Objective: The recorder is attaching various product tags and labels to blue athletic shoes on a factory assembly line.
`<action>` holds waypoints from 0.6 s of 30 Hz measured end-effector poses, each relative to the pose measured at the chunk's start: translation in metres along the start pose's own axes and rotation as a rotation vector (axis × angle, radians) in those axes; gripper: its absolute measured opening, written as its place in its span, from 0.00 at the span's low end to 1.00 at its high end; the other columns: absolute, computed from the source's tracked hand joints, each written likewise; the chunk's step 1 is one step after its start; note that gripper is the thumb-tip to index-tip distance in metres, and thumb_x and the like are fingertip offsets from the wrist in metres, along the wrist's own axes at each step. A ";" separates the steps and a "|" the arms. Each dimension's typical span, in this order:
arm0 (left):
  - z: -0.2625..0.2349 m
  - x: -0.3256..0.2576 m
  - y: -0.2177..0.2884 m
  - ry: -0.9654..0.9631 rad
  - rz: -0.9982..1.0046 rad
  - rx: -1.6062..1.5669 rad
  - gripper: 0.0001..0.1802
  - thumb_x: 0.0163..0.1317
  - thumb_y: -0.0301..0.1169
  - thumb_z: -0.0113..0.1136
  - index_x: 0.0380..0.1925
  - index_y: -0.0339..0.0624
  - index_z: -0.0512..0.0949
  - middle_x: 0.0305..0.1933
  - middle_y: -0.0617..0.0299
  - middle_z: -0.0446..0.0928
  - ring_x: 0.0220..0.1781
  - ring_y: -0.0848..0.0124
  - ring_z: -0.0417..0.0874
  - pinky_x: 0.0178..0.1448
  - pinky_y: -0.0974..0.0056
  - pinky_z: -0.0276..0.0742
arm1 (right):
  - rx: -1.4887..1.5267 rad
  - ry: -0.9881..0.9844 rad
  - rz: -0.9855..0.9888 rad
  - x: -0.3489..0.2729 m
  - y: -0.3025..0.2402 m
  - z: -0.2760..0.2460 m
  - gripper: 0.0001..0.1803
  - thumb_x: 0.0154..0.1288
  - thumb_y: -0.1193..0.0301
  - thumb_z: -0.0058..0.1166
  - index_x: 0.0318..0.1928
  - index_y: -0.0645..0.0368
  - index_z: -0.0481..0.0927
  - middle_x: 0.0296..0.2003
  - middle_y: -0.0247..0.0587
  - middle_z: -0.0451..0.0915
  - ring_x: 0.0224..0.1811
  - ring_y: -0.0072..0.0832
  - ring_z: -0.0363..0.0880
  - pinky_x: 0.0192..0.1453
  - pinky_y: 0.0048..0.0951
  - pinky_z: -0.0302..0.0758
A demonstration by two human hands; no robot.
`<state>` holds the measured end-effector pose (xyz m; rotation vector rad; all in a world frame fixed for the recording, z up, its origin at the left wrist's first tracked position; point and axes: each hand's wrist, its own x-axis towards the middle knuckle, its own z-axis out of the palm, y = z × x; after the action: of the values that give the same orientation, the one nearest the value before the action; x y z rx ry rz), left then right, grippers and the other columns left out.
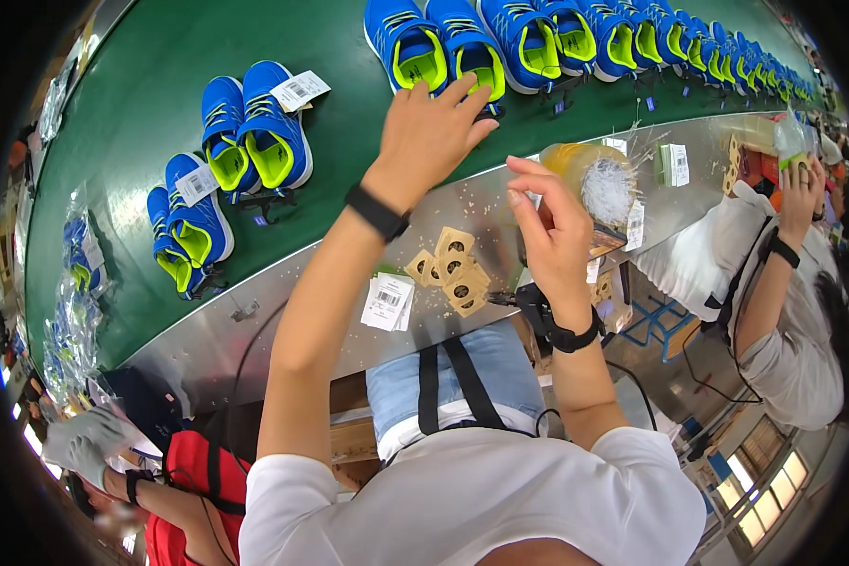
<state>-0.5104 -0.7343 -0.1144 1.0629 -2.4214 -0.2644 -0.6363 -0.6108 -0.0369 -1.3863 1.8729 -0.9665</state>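
My left hand [429,134] reaches over the green belt with its fingers spread. Its fingertips overlap the heels of a pair of blue shoes [472,55] with lime-green linings; whether they press on them I cannot tell. My right hand [555,231] is raised above the metal ledge, half curled, thumb and index finger apart, with nothing plain between them. Beside it is a yellowish round container with a bundle of thin white plastic strands [608,189]. Below my left hand lie several tan cardboard tags [457,272] and a small stack of white barcode tags [387,302].
Two tagged pairs of blue shoes [272,141] stand at the left on the green belt [349,42]. A long row of similar shoes [623,42] runs off to the right. More tags [674,165] lie along the metal ledge [321,330]. Co-workers [788,330] are at both sides.
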 end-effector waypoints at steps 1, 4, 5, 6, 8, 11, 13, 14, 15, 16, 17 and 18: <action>0.011 0.003 -0.004 -0.019 0.015 0.058 0.18 0.58 0.46 0.59 0.43 0.49 0.77 0.45 0.66 0.78 0.37 0.58 0.78 0.39 0.60 0.72 | 0.018 0.011 0.007 0.001 -0.001 0.000 0.05 0.61 0.77 0.55 0.39 0.59 0.78 0.42 0.36 0.82 0.24 0.19 0.73 0.26 0.20 0.65; 0.036 0.003 -0.012 -0.076 0.011 0.120 0.15 0.59 0.45 0.57 0.41 0.51 0.77 0.43 0.67 0.78 0.37 0.60 0.78 0.42 0.58 0.70 | 0.139 0.041 0.027 0.006 0.000 0.003 0.05 0.62 0.77 0.53 0.39 0.59 0.78 0.38 0.36 0.83 0.23 0.17 0.72 0.26 0.20 0.66; 0.036 0.003 -0.014 -0.117 0.015 0.108 0.14 0.59 0.45 0.57 0.39 0.51 0.77 0.42 0.67 0.77 0.37 0.61 0.78 0.42 0.58 0.70 | 0.224 0.050 0.032 0.010 0.006 0.006 0.05 0.63 0.77 0.52 0.39 0.59 0.78 0.37 0.36 0.83 0.23 0.17 0.73 0.26 0.20 0.66; 0.035 0.001 -0.018 -0.158 0.017 0.097 0.13 0.59 0.45 0.57 0.37 0.51 0.77 0.41 0.67 0.77 0.37 0.61 0.78 0.42 0.58 0.70 | 0.310 0.056 0.036 0.015 0.009 0.008 0.05 0.63 0.77 0.52 0.39 0.59 0.77 0.36 0.36 0.84 0.23 0.16 0.73 0.26 0.20 0.66; 0.029 -0.016 -0.029 -0.111 0.066 0.049 0.12 0.58 0.44 0.58 0.30 0.49 0.75 0.37 0.66 0.76 0.33 0.63 0.78 0.38 0.58 0.71 | 0.211 0.006 0.088 0.025 0.006 0.010 0.05 0.64 0.75 0.51 0.40 0.58 0.77 0.33 0.36 0.83 0.23 0.19 0.74 0.27 0.22 0.68; -0.001 -0.052 -0.035 -0.282 0.009 0.013 0.12 0.59 0.42 0.58 0.29 0.47 0.76 0.36 0.65 0.76 0.30 0.64 0.78 0.33 0.60 0.72 | -0.031 -0.078 0.040 0.045 0.007 0.017 0.06 0.64 0.74 0.49 0.41 0.55 0.77 0.30 0.38 0.82 0.26 0.29 0.77 0.30 0.27 0.71; -0.023 -0.054 -0.029 -0.304 -0.016 0.005 0.10 0.59 0.39 0.59 0.29 0.45 0.76 0.35 0.64 0.76 0.29 0.64 0.79 0.32 0.61 0.72 | -0.201 -0.107 -0.006 0.057 0.016 0.024 0.07 0.65 0.72 0.48 0.42 0.53 0.77 0.30 0.40 0.81 0.29 0.37 0.79 0.32 0.33 0.73; -0.034 -0.051 -0.028 -0.312 -0.031 0.005 0.09 0.59 0.37 0.59 0.29 0.44 0.77 0.34 0.63 0.76 0.29 0.64 0.79 0.31 0.61 0.73 | -0.269 -0.111 -0.024 0.063 0.023 0.029 0.08 0.65 0.72 0.48 0.42 0.52 0.77 0.30 0.41 0.80 0.31 0.40 0.79 0.33 0.36 0.73; -0.037 -0.043 -0.030 -0.230 -0.036 -0.046 0.09 0.58 0.36 0.59 0.29 0.43 0.77 0.33 0.62 0.76 0.30 0.63 0.79 0.32 0.61 0.73 | -0.340 -0.113 -0.048 0.070 0.029 0.032 0.08 0.65 0.72 0.47 0.43 0.51 0.77 0.30 0.42 0.80 0.33 0.44 0.79 0.35 0.39 0.74; -0.036 -0.032 -0.034 -0.148 -0.039 -0.099 0.08 0.58 0.35 0.60 0.29 0.42 0.77 0.33 0.61 0.77 0.30 0.62 0.79 0.33 0.61 0.74 | -0.356 -0.142 -0.028 0.076 0.034 0.036 0.10 0.64 0.72 0.46 0.44 0.50 0.77 0.32 0.43 0.81 0.36 0.48 0.79 0.36 0.46 0.73; -0.031 -0.020 -0.039 -0.062 -0.044 -0.154 0.08 0.57 0.33 0.60 0.28 0.41 0.77 0.32 0.60 0.77 0.31 0.61 0.80 0.33 0.61 0.74 | -0.357 -0.159 -0.047 0.082 0.039 0.039 0.10 0.64 0.71 0.46 0.44 0.49 0.77 0.32 0.43 0.82 0.35 0.48 0.79 0.36 0.46 0.74; -0.022 -0.005 -0.049 0.042 -0.044 -0.255 0.07 0.55 0.30 0.61 0.30 0.37 0.79 0.33 0.57 0.77 0.30 0.57 0.79 0.34 0.58 0.75 | -0.358 -0.177 -0.069 0.089 0.044 0.043 0.10 0.64 0.71 0.47 0.44 0.49 0.77 0.32 0.43 0.82 0.35 0.48 0.79 0.35 0.46 0.74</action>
<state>-0.4645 -0.7638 -0.1144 0.9956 -2.2557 -0.5441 -0.6471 -0.6966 -0.1014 -1.6927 1.9364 -0.5326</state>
